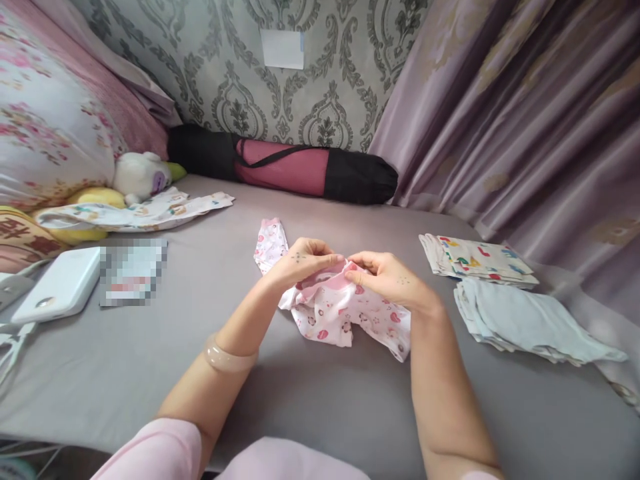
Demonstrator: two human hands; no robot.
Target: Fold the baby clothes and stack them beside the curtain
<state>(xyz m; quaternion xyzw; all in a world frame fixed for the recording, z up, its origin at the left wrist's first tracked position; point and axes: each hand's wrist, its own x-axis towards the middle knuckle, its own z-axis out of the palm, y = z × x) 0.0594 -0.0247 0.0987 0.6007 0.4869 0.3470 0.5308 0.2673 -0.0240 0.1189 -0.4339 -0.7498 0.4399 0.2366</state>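
A small white garment [333, 313] with pink trim and a pink-and-brown print lies loosely bunched on the grey sheet. My left hand [307, 259] is closed on its pink edge from the left side. From the right, my right hand [385, 275] pinches the same edge, its thumb on the pink band. The fingertips of both hands nearly meet above the cloth. Behind my left hand, a printed part with a pink end [271, 241] rests on the sheet; whether it belongs to the same garment is hidden.
Folded clothes, one colourfully printed [485, 260] and one pale blue [535, 323], lie at the right. A black and pink long bag [285, 167] lies along the wall. At left are a white box-like device [60, 283], a printed cloth [140, 210] and a plush toy [141, 175].
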